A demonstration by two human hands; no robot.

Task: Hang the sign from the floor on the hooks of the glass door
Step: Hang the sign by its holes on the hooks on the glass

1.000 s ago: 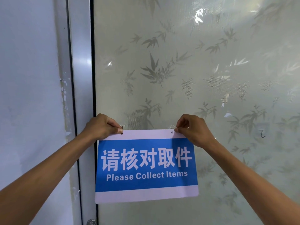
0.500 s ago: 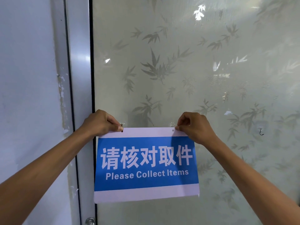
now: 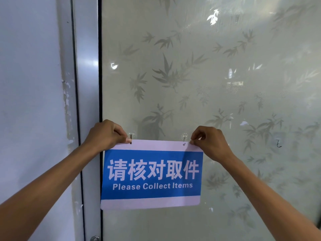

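- One frosted glass door with a grey bamboo-leaf pattern (image 3: 225, 84) fills most of the view, with a pale metal door frame (image 3: 86, 84) and a white wall with flaking paint (image 3: 31, 84) to its left.
- One rectangular blue-and-white sign reading "Please Collect Items" (image 3: 151, 173) lies flat against the glass, low and near the frame, held level by its top corners.
- Both bare forearms reach up from the bottom corners; the left hand (image 3: 104, 134) pinches the sign's top left corner, the right hand (image 3: 211, 143) pinches the top right corner.
- Two small clear stick-on hooks sit at the sign's top edge: the left hook (image 3: 131, 137) meets the left hole, the right hook (image 3: 184, 139) sits at the right hole.
- One more small dark hook (image 3: 278, 143) is stuck on the glass well to the right.
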